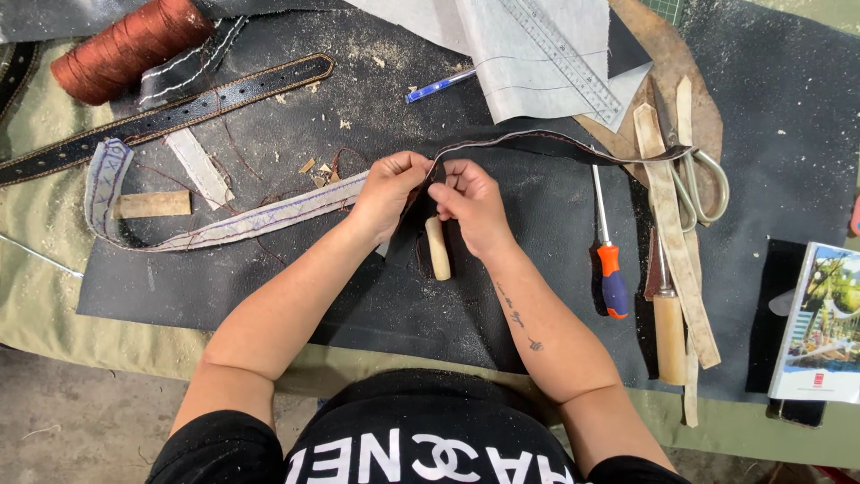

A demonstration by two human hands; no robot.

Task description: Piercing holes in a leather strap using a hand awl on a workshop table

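While both hands, left hand, right hand, pinch leather strap edge, grips closed, screwdriver near.

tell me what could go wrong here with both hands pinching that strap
The left hand and right hand pinch the leather strap above a wooden-handled tool; if that tool has a point, a slip might prick a finger. The strap's far end lies by the scissors and could drag them. Loose thread by the strap might snag.
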